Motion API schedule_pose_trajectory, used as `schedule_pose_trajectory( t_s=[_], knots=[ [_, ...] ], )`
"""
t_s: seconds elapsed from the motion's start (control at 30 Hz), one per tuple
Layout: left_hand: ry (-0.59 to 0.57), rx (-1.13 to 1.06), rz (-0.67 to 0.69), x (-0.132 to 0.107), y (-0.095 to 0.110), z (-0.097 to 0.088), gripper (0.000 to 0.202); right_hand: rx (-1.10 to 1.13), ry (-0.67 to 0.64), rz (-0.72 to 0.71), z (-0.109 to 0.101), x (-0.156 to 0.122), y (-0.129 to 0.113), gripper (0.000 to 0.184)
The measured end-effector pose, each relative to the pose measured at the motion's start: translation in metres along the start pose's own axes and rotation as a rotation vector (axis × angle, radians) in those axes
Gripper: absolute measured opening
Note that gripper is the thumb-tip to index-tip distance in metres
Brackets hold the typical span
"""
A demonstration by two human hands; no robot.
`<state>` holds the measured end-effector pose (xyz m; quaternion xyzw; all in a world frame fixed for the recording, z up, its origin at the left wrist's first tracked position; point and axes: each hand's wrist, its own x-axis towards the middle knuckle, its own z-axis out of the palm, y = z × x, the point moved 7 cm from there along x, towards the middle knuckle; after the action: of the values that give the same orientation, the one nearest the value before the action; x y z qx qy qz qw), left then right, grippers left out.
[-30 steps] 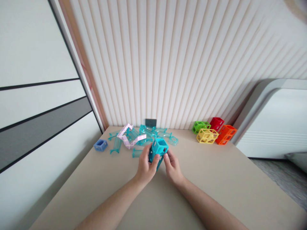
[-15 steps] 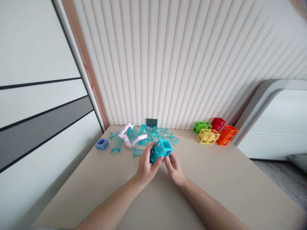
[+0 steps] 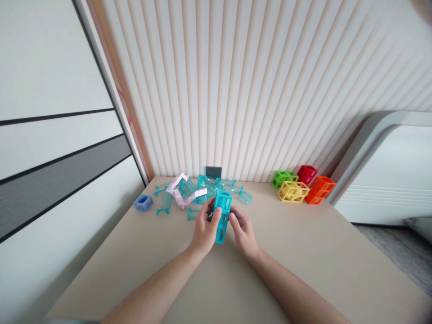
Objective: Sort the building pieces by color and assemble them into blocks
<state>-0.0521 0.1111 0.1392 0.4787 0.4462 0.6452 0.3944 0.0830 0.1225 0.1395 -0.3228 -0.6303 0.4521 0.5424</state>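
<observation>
Beyond the grip and a little to its left, translucent teal track pieces (image 3: 164,203) lie in a loose tangle, with a lilac zigzag strip (image 3: 178,199) among them, its faces marked off in squares. Farther left sits a blue open-frame block (image 3: 144,208). Well right of the grip and beyond it, green (image 3: 285,179), yellow (image 3: 293,192), red (image 3: 307,175) and orange blocks (image 3: 320,191) cluster near the ribbed wall (image 3: 222,90).

Between our hands, above the table (image 3: 270,270), is a long turquoise block (image 3: 221,221), opaque and smooth, with window-like openings along it. Our left hand (image 3: 205,228) is clamped on it, thumb across its near face. Our right hand (image 3: 243,229) curls at its right edge; we cannot tell whether it grips. Fingers behind the block are hidden, and it partly covers the track pieces. Both forearms are cut off below.
</observation>
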Motion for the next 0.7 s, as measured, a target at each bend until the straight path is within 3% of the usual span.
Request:
schedule_pose_trajectory(
  t_s=[0.17,0.7],
  knots=[
    [-0.018,-0.014,-0.032,0.0012,-0.0051,0.0014,0.046,0.059,0.042,0.067,-0.0032,0.0018,0.0076,0.038],
    [-0.03,0.009,-0.025,0.0001,-0.0097,0.0028,0.051,0.022,0.067,0.039,-0.0061,0.0016,0.0067,0.036]
  ],
)
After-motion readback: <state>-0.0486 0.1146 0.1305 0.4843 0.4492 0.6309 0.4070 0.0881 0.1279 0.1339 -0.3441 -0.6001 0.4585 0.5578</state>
